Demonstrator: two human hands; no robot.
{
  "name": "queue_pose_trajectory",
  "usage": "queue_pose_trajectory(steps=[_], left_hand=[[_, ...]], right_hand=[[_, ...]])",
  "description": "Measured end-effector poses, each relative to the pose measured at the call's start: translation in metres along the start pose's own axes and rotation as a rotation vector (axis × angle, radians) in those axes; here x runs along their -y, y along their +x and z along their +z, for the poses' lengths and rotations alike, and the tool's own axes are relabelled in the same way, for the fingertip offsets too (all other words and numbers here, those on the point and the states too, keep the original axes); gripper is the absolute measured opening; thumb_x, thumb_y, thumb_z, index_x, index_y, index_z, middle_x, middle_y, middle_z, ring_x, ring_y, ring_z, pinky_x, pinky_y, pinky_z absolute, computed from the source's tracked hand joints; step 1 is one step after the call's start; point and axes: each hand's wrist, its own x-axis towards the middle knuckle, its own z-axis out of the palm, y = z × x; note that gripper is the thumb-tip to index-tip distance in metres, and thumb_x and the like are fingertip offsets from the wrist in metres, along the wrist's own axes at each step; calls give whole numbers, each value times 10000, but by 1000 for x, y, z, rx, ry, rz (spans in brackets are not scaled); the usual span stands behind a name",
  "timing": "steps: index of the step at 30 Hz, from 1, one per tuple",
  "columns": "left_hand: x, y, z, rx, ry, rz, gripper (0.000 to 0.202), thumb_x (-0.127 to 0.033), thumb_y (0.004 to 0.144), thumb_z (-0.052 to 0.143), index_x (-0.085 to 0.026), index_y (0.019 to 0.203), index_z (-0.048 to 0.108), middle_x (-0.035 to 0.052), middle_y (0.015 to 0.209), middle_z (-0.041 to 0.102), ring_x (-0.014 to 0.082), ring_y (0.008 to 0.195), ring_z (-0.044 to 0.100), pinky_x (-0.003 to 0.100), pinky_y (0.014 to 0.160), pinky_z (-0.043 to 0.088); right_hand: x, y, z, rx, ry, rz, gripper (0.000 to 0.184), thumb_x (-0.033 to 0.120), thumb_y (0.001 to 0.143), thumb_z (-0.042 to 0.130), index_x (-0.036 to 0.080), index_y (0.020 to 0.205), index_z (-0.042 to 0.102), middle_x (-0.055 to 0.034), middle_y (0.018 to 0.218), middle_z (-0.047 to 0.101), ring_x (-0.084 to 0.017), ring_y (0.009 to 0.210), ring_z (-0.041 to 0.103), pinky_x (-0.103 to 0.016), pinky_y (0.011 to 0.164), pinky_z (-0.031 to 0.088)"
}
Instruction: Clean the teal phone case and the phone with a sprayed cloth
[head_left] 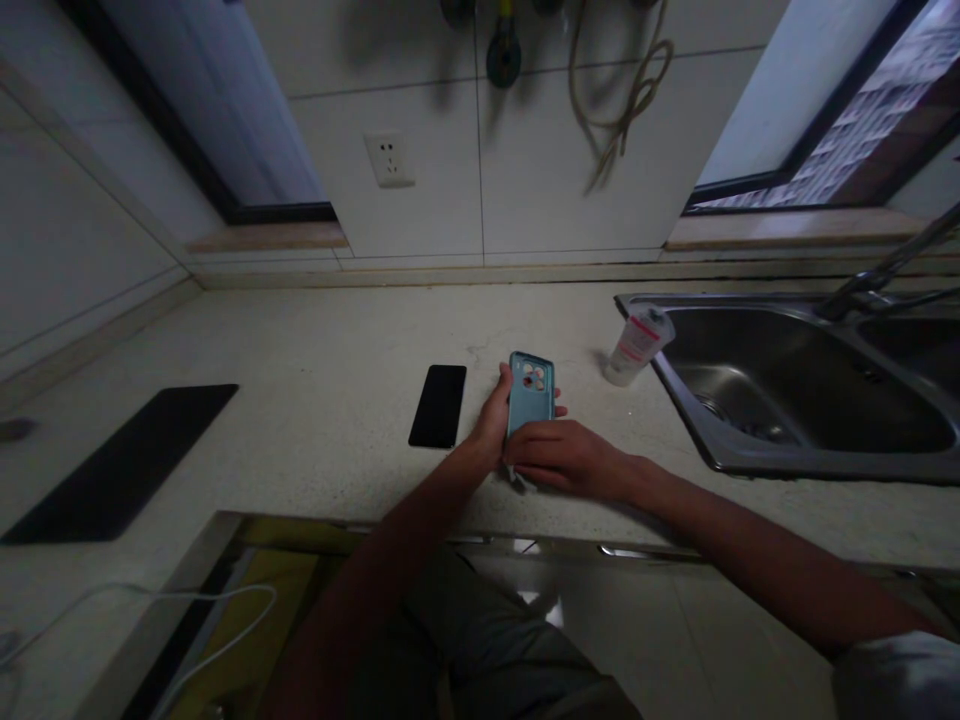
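Observation:
A pale blue-green phone case (531, 400) lies across my left hand (493, 420), which grips it from below and along the left side. Fingertips show past its right edge. Skin tones appear through the round camera openings near its top. Over the lower end of the case is my right hand (559, 455), its fingers curled around a crumpled white piece like tissue or cloth (519, 480). Most of that white piece is hidden by the fingers. Just left of my hands, a black phone (439, 405) rests flat on the pale countertop (337, 400).
A clear plastic cup (637, 345) with red print stands tilted in view beside the steel sink (690, 430) on the right. A black mat (127, 460) lies at left. A white cable (217, 595) hangs near the counter's front left. A wall socket (389, 160) is behind.

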Motion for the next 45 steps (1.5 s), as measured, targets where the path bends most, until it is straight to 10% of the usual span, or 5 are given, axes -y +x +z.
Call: queue_pose_trajectory(steps=[11,24,36,45], left_hand=[[-7,1,-1,20,-78,-16,709,-672,963,282,-121,1122,699,150,917,746,266,828,721,376,758,570],[0,-2,-6,199,-6,-249,704,-710,933,308,-150,1178,658,132,864,738,262,746,738,417,708,592],[9,1,-12,316,170,-300,757,-727,922,283,-123,1185,656,155,838,742,255,716,723,404,677,597],[6,-6,-2,176,174,-288,794,-750,917,223,-123,1170,640,128,835,731,226,686,707,388,663,596]], right_hand=[[-18,-3,-34,323,-130,153,146,193,967,553,186,982,698,-57,906,702,-163,822,645,-282,751,496],[-49,-13,-41,-118,-457,487,139,141,905,582,170,951,710,-85,901,679,-182,748,617,-271,651,435],[-33,-7,-23,-299,-362,278,160,184,965,530,195,1027,677,-91,962,680,-194,842,652,-298,710,523],[-28,-3,-26,-257,-281,204,155,217,968,551,199,1049,681,-85,944,702,-199,858,670,-335,745,558]])
